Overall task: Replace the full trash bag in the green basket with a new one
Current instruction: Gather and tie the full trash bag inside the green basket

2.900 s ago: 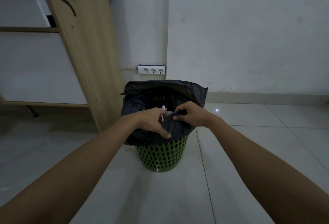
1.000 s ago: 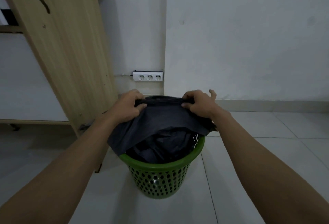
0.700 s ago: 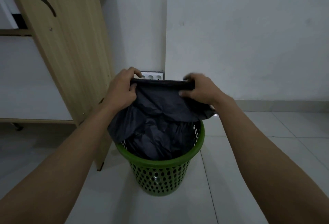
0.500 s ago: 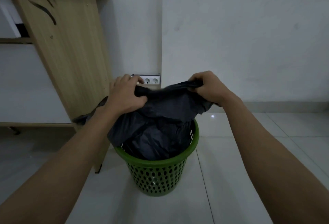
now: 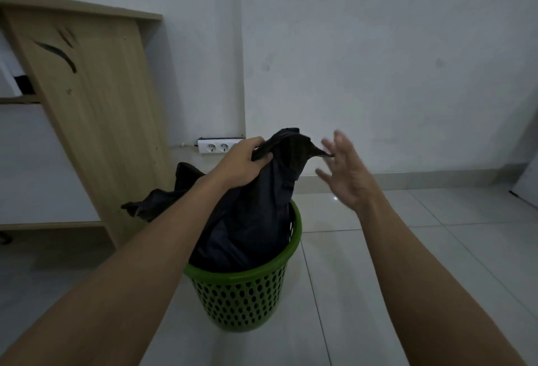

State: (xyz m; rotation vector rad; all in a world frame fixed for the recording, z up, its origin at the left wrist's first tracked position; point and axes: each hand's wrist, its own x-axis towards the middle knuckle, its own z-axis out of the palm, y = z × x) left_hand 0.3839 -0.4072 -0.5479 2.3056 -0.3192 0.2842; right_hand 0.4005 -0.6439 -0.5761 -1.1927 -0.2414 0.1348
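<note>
A green perforated basket (image 5: pixel 247 296) stands on the tiled floor. The black trash bag (image 5: pixel 256 220) rises out of it, its top gathered and pulled up above the rim. My left hand (image 5: pixel 241 165) grips the bunched top of the bag. My right hand (image 5: pixel 346 173) is just right of the bag's top with fingers spread and blurred; a corner of the plastic touches its fingertips. A loose flap of the bag (image 5: pixel 163 199) hangs out to the left behind my left forearm.
A wooden desk side panel (image 5: pixel 96 121) stands close to the basket's left. A white power strip (image 5: pixel 218 147) is on the wall behind the bag. Tiled floor (image 5: pixel 407 263) stretches to the right, up to the white wall.
The bag's rim came off the basket and was lifted and gathered. My right hand has let go and opened; my left hand now holds the bunched top higher.
</note>
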